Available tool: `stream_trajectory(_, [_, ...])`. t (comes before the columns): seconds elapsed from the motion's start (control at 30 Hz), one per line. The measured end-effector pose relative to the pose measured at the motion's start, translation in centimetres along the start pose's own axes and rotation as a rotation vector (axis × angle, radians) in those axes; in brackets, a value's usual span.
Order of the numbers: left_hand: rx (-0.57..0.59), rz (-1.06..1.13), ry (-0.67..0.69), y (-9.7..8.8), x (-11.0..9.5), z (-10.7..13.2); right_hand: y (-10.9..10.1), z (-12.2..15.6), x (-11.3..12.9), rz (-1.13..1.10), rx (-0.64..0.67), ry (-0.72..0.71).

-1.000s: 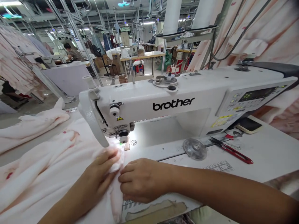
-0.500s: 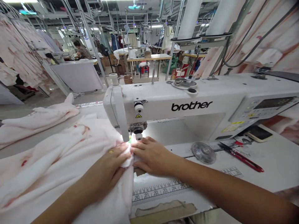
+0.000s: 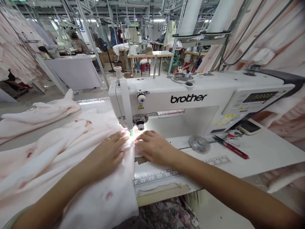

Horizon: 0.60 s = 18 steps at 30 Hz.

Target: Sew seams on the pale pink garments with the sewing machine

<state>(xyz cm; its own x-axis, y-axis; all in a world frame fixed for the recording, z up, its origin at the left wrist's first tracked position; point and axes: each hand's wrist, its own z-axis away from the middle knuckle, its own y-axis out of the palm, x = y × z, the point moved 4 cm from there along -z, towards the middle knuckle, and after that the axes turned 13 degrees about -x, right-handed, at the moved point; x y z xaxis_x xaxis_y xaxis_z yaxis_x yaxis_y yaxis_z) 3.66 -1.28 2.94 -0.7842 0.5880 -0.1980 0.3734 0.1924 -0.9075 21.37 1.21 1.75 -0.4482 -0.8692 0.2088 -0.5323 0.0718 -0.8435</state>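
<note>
White fabric with pinkish-red marks (image 3: 95,175) passes under the needle area of the white sewing machine (image 3: 162,97). On this fabric, just left of the lit presser foot (image 3: 131,133), lies my left hand (image 3: 111,151); its fingers are stretched out, with a yellow ring-like band on one. My right hand (image 3: 154,148) rests on the machine bed, right of the foot, its fingertips at the fabric's edge. Its fingers are extended and slightly bent, and I see no clear pinch. The glare hides the exact spot where fabric, foot and fingertips meet.
Right of my right hand lie a clear round disc (image 3: 199,144), red-handled thread snips (image 3: 231,147) and a phone-like object (image 3: 249,126). A printed ruler (image 3: 162,176) runs along the table's front. Thread cones (image 3: 189,17) stand above. A person (image 3: 79,44) sits far left.
My view has shifted, so the machine appears higher and more of the table front shows. Both hands stay beside the foot, slightly farther apart. The machine's display now shows lit digits.
</note>
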Motion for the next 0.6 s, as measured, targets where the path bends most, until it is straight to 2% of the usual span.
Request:
stream_trajectory(0.1, [-0.097,-0.028,-0.086,-1.8,-2.1,2.2,-0.3,1.3,4.1,-0.08,0.09,-0.12])
stream_trajectory(0.2, [-0.045,0.004,-0.118,-1.8,-4.2,5.6,-0.1,3.2,7.7,-0.165,0.112,-0.154])
stream_trajectory(0.27, [-0.01,-0.007,-0.092,-1.4,-5.1,7.7,0.3,4.5,9.2,-0.208,0.083,-0.134])
stream_trajectory(0.37, [-0.045,-0.015,-0.04,-1.3,-5.5,9.8,0.6,5.7,9.9,-0.213,0.03,-0.057])
stream_trajectory(0.43, [-0.085,0.034,-0.062,-1.9,-5.3,10.4,0.6,6.0,9.8,-0.222,0.014,-0.001])
stream_trajectory(0.5, [-0.105,0.109,-0.163,-2.7,-4.7,10.6,0.4,5.9,9.6,-0.256,0.003,0.044])
stream_trajectory(0.6, [-0.078,0.203,-0.412,-3.5,-3.2,11.3,-0.2,5.6,9.4,-0.291,-0.026,0.102])
